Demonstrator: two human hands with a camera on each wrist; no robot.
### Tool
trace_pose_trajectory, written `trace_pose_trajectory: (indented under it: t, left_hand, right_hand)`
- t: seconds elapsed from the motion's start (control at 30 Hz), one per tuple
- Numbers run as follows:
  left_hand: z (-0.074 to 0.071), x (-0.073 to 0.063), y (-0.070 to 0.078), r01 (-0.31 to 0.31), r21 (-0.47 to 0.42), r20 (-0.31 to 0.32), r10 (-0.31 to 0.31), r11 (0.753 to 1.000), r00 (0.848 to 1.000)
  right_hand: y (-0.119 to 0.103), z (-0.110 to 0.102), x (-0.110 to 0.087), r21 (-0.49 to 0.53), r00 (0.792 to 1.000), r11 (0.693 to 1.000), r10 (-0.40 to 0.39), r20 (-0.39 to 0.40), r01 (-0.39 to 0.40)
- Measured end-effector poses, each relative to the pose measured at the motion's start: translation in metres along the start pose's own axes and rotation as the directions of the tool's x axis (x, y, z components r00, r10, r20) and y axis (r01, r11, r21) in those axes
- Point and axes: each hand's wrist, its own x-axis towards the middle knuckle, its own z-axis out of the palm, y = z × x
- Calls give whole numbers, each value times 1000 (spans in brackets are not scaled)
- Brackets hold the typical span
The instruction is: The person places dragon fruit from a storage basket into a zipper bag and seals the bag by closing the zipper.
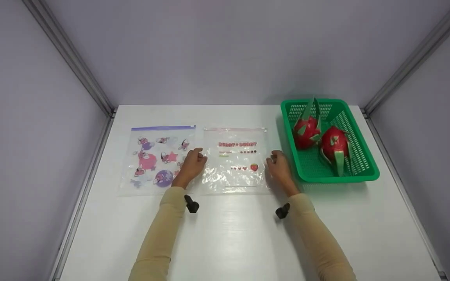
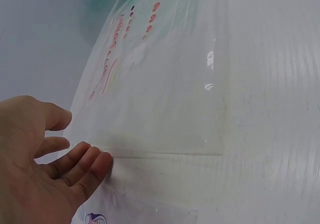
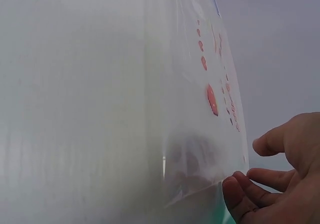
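A clear zip bag (image 1: pixel 233 177) with a pink top strip and red strawberry print lies flat on the white table. My left hand (image 1: pixel 192 166) is at its left edge; in the left wrist view the fingertips (image 2: pixel 102 159) are right at that edge, thumb held apart. My right hand (image 1: pixel 279 168) is at the opposite edge, its loosely bent fingers (image 3: pixel 235 191) close against the plastic and the thumb raised away. To the left lies a second clear zip bag (image 1: pixel 147 160) with a purple top strip and pink and purple cartoon print, partly behind my left hand.
A green plastic basket (image 1: pixel 296 171) stands at the right, close to my right hand. Inside are two red dragon fruits (image 1: pixel 306 134) with green leafy tips. Grey-white panels (image 1: pixel 225 54) enclose the white table (image 1: pixel 225 234) at the back and both sides.
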Motion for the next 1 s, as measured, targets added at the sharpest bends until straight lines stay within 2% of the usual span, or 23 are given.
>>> trace_pose_trajectory:
  t: [0.2, 0.33, 0.47, 0.6, 0.8, 1.0]
  left_hand:
    - [-1, -2, 3, 4, -28, -22, -4, 1000, 1000]
    - [-2, -2, 4, 51, -77, -5, -51, 996, 999]
    - [-2, 0, 2, 102, -113, 19, -101, 988, 995]
    - [-2, 1, 1, 125, -104, 27, -123, 987, 992]
    - [-2, -1, 3, 128, -78, 12, -127, 989, 992]
    - [-1, 0, 2, 149, -69, 3, -149, 986, 989]
  right_hand:
    - [1, 0, 0, 15, 1000, 1000, -25, -19, 25]
    - [1, -1, 0, 24, 999, 999, -29, -21, 29]
    - [1, -3, 0, 37, 1000, 999, 3, -13, -2]
    - [0, -3, 0, 52, 1000, 998, 29, -1, -28]
    - [1, -4, -1, 59, 999, 997, 47, 14, -48]
    - [3, -3, -2, 89, 999, 995, -31, -32, 34]
